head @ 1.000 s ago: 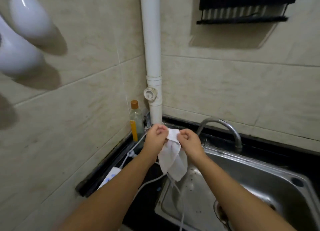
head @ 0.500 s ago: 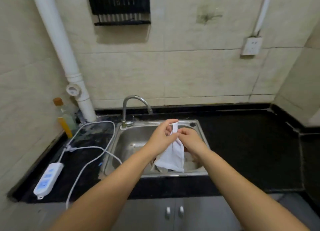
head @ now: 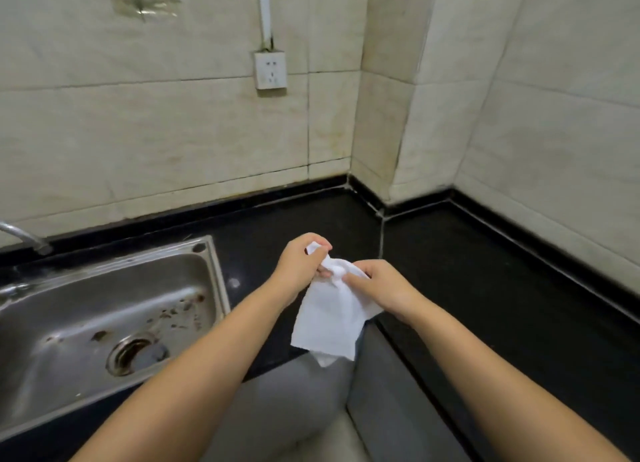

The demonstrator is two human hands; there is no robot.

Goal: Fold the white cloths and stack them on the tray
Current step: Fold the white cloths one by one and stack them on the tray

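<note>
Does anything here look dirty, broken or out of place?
Yes. The steel sink has brown specks and stains scattered across its basin near the drain. The white cloth, held in both hands, hangs crumpled rather than folded. No tray is in view.

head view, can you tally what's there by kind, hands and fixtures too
White cloths: 1, the crumpled white fabric cloth hanging from both hands
Hands: 2, the left hand and the right hand
Stainless steel sinks: 1
Chrome taps: 1
White wall sockets: 1
Trays: 0 in view
Total: 6
</note>
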